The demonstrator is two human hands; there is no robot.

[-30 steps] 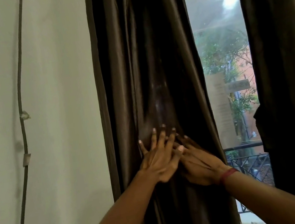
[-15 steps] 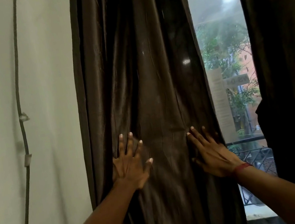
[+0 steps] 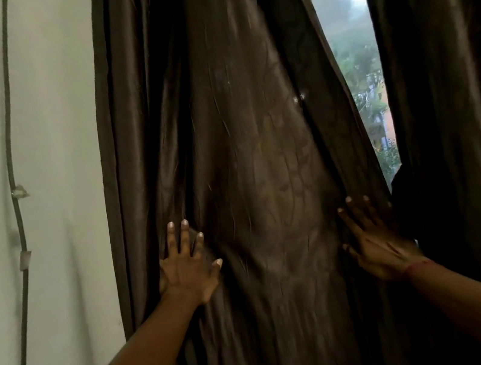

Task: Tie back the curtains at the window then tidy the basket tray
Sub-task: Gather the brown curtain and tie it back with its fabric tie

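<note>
We had both hands flat on the dark brown curtain point(image 3: 243, 150), which hung in front of us between the pale wall point(image 3: 59, 133) and the window point(image 3: 334, 7). Our left hand point(image 3: 188, 270) lay on the left part of the cloth, with the fingers straight and spread and the thumb pointing to the right. It gripped nothing and only pressed on the cloth. Our right hand point(image 3: 376, 242) lay at about the same height near the right edge of the curtain, well apart from the left hand. Its fingers were also stretched and spread, and it held nothing. This hand was dark and a little blurred, so we could not tell if the outer fingers went around the edge. A thin red band point(image 3: 418, 264) sat on the right wrist. Between the two hands the cloth was pulled rather flat, with many small wrinkles, and above it the cloth fell in long folds. To the right of the curtain only a narrow strip of the window showed, with green trees point(image 3: 361, 66) outside. A second curtain point(image 3: 444, 116), also dark, hung on the right side of this strip. On the wall a thin cable point(image 3: 17, 204) ran from top to bottom, held by small clips point(image 3: 25, 259).
</note>
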